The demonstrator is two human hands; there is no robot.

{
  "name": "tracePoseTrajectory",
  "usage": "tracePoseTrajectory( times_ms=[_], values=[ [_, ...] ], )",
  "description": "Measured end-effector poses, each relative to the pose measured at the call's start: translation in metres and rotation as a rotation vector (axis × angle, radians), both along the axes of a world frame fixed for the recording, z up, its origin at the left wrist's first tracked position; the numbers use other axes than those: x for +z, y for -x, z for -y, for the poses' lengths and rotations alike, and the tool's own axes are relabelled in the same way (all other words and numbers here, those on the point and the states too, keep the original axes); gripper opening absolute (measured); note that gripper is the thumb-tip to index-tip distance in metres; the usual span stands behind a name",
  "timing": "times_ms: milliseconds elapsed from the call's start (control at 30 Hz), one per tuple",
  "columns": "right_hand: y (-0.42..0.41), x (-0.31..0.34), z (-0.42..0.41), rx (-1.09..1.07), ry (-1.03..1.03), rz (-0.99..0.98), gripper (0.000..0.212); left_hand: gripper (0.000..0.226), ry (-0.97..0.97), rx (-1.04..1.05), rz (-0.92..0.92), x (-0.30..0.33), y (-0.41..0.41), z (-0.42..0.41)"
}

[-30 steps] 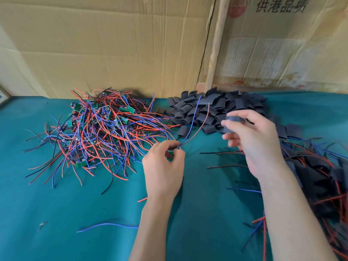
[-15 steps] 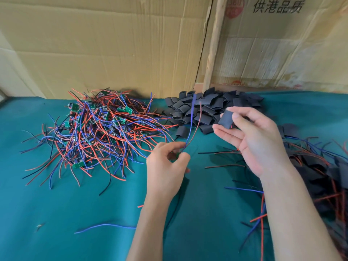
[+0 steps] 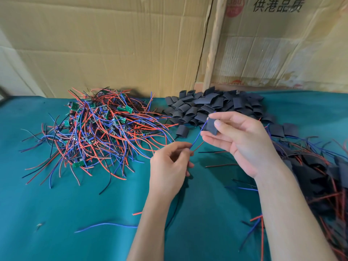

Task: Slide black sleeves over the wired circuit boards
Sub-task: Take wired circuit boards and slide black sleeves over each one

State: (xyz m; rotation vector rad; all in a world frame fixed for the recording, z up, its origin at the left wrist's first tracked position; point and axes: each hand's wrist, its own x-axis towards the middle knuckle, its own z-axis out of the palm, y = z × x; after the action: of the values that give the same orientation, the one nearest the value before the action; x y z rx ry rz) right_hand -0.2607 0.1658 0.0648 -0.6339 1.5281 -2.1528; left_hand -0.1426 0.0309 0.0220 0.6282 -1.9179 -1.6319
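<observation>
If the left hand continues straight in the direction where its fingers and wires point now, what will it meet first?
Probably the black sleeve pinched in the right hand. The left hand aims its blue wire up and right at the sleeve's opening, though depth is unclear.

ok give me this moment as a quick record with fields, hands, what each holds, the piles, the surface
left hand: left hand pinches a blue wire and a red wire
right hand: right hand holds one black sleeve between thumb and fingers
threading: blue wire runs up to the sleeve's edge; whether it is inside, cannot tell
board in left hand: hidden
unsleeved pile: wired circuit boards, far left
sleeve pile: loose sleeves, far centre
finished pile: sleeved boards, right
surface: green cloth
backdrop: cardboard
</observation>
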Motion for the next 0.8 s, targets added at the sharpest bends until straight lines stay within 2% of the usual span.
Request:
tracePoseTrajectory(
  times_ms=[133,300,567,800],
  values=[
    [0.003,0.002,-0.002,0.016,0.045,0.013,0.019,0.023,-0.103,0.032,-0.076,-0.002,0.000,0.003],
    [0.006,0.004,-0.010,-0.123,0.082,-0.011,0.019,0.028,-0.338,0.077,-0.227,-0.002,0.000,0.007],
    [0.006,0.002,-0.012,-0.305,0.015,-0.032,0.008,0.029,-0.347,0.110,-0.282,-0.004,0.000,0.011],
    [0.002,0.004,-0.006,-0.502,-0.014,-0.116,0.016,0.028,-0.332,0.120,-0.283,-0.004,0.000,0.010]
  ],
)
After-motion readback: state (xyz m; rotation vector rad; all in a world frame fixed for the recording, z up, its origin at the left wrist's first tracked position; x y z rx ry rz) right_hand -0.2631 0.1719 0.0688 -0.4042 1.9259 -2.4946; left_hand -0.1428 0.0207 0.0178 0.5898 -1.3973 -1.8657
